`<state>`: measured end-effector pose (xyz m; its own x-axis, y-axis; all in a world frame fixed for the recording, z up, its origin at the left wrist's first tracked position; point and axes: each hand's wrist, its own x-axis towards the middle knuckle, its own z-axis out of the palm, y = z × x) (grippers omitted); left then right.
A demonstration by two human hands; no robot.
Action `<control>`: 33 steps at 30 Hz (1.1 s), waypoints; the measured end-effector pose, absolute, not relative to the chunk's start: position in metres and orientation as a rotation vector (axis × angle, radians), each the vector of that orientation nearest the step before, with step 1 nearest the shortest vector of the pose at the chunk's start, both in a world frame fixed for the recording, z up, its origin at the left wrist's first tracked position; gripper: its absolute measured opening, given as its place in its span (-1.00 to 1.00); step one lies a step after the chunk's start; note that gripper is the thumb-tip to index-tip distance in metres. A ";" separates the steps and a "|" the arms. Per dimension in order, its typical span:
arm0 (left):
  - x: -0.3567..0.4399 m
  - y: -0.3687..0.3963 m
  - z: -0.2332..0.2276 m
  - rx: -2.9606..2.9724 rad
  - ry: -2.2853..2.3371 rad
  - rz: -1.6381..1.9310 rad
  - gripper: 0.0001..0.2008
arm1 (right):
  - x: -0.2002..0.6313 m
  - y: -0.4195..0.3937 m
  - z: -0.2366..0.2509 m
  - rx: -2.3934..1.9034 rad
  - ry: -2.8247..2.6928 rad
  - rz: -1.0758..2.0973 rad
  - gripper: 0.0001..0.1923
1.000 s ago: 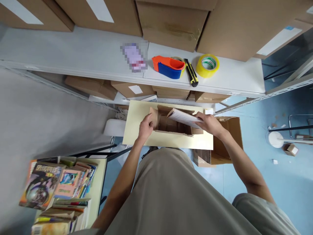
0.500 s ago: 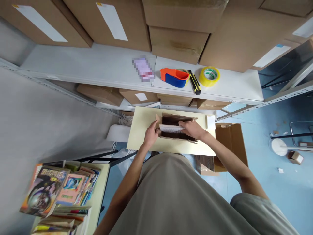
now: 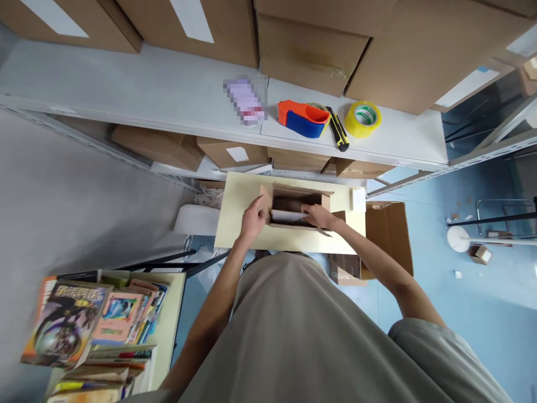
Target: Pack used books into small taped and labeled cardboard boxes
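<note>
Cardboard cartons fill the grey shelf [image 3: 126, 95] above the pale table [image 3: 239, 224], where a small open box [image 3: 293, 196] stands. Left hand [image 3: 253, 218] grips its left flap; right hand [image 3: 319, 215] is closed on a book [image 3: 287, 215] lying inside. I think the thin flap may bend if the book jams.

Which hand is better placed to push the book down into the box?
Right. The right hand already lies on the book inside the box; the left hand is on the box's left end, probably steadying it.
</note>
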<state>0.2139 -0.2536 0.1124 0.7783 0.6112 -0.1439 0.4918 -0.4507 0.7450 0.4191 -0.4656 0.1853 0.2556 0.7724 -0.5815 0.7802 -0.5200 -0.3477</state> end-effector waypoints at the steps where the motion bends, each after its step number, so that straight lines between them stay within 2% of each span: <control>1: 0.214 -0.253 0.113 2.135 0.816 0.179 -0.35 | 0.416 -0.463 0.180 2.460 1.497 -1.152 -0.83; 13: 0.200 -0.244 0.110 2.146 0.787 0.147 -0.37 | 0.408 -0.472 0.162 2.466 1.340 -1.177 -0.67; 16: 0.197 -0.245 0.113 2.136 0.772 0.156 -0.36 | 0.411 -0.487 0.174 2.558 1.354 -0.971 -0.60; 20: 0.193 -0.254 0.123 2.126 0.671 0.160 -0.41 | 0.417 -0.526 0.201 2.764 1.391 -0.628 -0.60; 24: 0.190 -0.258 0.133 2.123 0.550 0.136 -0.48 | 0.419 -0.573 0.213 3.097 1.153 -0.352 -0.52; 26: 0.189 -0.255 0.136 2.118 0.500 0.095 -0.49 | 0.418 -0.589 0.206 3.239 1.001 -0.432 -0.48; 30: 0.188 -0.248 0.140 2.079 0.387 -0.052 -0.46 | 0.413 -0.590 0.174 3.399 1.023 -0.911 -0.44; 33: 0.193 -0.249 0.141 2.113 0.279 -0.158 -0.34 | 0.409 -0.570 0.152 3.381 1.121 -1.045 -0.46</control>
